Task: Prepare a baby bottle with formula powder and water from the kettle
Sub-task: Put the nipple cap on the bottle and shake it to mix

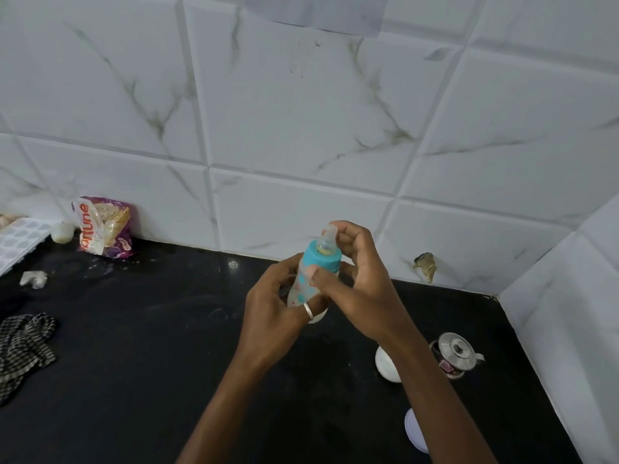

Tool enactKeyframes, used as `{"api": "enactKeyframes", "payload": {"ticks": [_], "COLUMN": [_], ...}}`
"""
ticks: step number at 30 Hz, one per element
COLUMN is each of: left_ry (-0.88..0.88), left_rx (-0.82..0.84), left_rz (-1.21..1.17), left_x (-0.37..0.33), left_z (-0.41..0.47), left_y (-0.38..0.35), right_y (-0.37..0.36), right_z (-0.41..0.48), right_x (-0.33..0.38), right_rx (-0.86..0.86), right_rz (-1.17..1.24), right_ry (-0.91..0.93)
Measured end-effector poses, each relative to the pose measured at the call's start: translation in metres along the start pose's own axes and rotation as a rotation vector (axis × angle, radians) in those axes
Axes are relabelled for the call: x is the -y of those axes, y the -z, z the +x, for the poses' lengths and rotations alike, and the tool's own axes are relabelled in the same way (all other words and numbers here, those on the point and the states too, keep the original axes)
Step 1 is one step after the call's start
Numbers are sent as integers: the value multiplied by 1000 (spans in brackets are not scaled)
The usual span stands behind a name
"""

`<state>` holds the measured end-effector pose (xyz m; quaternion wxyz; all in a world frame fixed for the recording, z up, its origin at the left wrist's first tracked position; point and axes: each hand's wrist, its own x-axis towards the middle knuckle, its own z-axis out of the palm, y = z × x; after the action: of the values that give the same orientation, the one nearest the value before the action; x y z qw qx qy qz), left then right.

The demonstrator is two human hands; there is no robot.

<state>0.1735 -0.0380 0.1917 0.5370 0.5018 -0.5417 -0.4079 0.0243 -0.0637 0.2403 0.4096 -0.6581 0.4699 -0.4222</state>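
A baby bottle (303,283) with a teal collar (322,257) and a clear teat (328,237) is held tilted above the black counter (150,346). My left hand (273,306), with a ring on the thumb, wraps around the bottle's body. My right hand (355,262) grips the collar, with its fingertips touching the teat. A small steel kettle (455,354) with a lid stands on the counter to the right, partly behind my right forearm. A white container (388,365) sits beside the kettle, partly hidden by that arm.
A purple and white packet (104,227) leans on the tiled wall at the left, beside a white ice tray (18,244) and a small round object (62,232). A checked cloth (23,346) lies at the left edge. A white lid (415,433) rests near the front right.
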Motion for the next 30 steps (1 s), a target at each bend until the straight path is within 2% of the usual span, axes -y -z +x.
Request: {"api": "enactKeyframes", "payload": {"ticks": [3,7,12,17,22,27,30], "left_ry": [0,15,5,-3,-12,-21,-24], "left_rx": [-15,-4,-22,-6,-18,9,14], "left_rz": [-13,10,-4,6,-1,41,9], "left_x": [-2,1,-2,0,-2,1,0], "left_z": [-1,0,0,0,0,-1,-1], "left_y": [0,0,0,0,-1,-3,-3], "right_y": [1,-3,0,-4,-2,-10,-5], "right_z": [0,0,-1,-1,-3,-1,-1], "right_x": [1,1,2,1,0,0,0], "right_rx": [-2,-73,9,-75,-4,-96,-44], "right_rz": [65,-35,81,-14,55,-7,74], "right_ry": [-28,0,-28,-5,-14,10,-12]}}
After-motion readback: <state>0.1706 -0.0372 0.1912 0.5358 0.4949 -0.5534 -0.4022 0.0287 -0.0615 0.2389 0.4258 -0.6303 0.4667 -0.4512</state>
